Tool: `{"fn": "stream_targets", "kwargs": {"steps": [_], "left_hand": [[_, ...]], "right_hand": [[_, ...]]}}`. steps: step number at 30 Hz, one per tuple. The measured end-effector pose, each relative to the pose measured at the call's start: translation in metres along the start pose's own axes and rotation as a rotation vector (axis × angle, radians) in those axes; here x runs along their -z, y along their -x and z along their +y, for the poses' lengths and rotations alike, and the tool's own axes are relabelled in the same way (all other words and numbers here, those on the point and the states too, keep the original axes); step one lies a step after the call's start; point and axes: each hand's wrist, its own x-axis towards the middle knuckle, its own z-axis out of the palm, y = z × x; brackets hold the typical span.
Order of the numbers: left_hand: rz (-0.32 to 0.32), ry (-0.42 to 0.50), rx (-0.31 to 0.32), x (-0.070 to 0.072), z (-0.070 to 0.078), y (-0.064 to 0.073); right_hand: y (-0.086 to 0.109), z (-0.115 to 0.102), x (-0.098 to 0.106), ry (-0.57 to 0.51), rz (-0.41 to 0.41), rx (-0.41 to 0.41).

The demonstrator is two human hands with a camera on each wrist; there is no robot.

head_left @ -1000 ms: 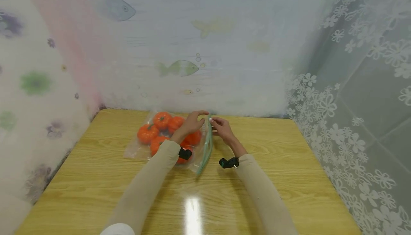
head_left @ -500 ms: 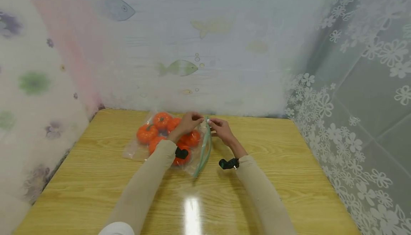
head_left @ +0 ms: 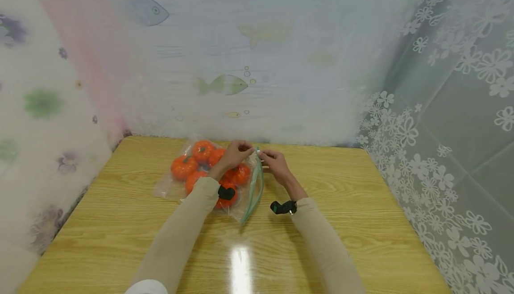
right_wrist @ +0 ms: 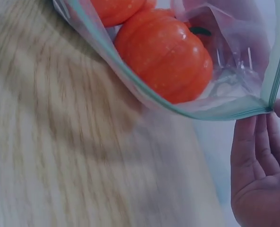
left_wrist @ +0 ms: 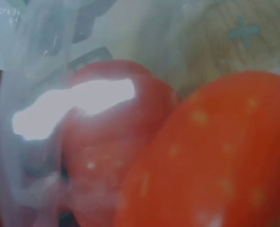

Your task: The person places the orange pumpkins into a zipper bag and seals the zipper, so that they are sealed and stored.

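Observation:
A clear zip bag [head_left: 166, 188] lies on the table with several small orange pumpkins [head_left: 184, 167] inside. Its green zip strip [right_wrist: 191, 113] bows apart, so the mouth gapes in the right wrist view. At the far corner of that mouth, my right hand [head_left: 276, 164] pinches the strip between thumb and fingers. My left hand [head_left: 235, 155] reaches over the bag, thumb and fingertips together at the bag's edge just left of the right hand. In the left wrist view, pumpkins [left_wrist: 215, 156] under shiny plastic fill most of the picture; only a sliver of fingers shows at the left edge.
The wooden table [head_left: 341, 231] stretches right of the bag and toward me. A pale curtain [head_left: 301, 97] with printed fish stands close behind its far edge. Flowered sheeting [head_left: 425, 164] hangs on the right, patterned cloth [head_left: 72, 129] on the left.
The left hand has shifted slightly left and its fingers have drawn in toward the bag's edge. The right hand has moved a little left with the zip strip.

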Motion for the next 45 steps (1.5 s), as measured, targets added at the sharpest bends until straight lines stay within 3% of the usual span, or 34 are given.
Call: {"fn": "stream_targets", "kwargs": {"steps": [7, 14, 18, 37, 45], "left_hand": [[0.054, 0.009, -0.010, -0.002, -0.002, 0.000], [0.178, 0.004, 0.047, -0.002, -0.002, 0.001], [0.217, 0.001, 0.047, 0.000, -0.002, 0.002], [0.254, -0.039, 0.061, 0.008, -0.008, 0.003], [0.254, -0.020, 0.065, 0.008, -0.005, 0.002]], "right_hand": [[0.005, -0.001, -0.007, -0.020, 0.018, -0.037], [0.014, 0.004, -0.016, 0.028, 0.039, -0.076], [0.023, 0.008, -0.021, 0.039, 0.043, -0.088], [0.073, 0.025, -0.038, -0.021, 0.104, -0.112], [0.090, 0.032, -0.039, -0.085, 0.108, -0.184]]}}
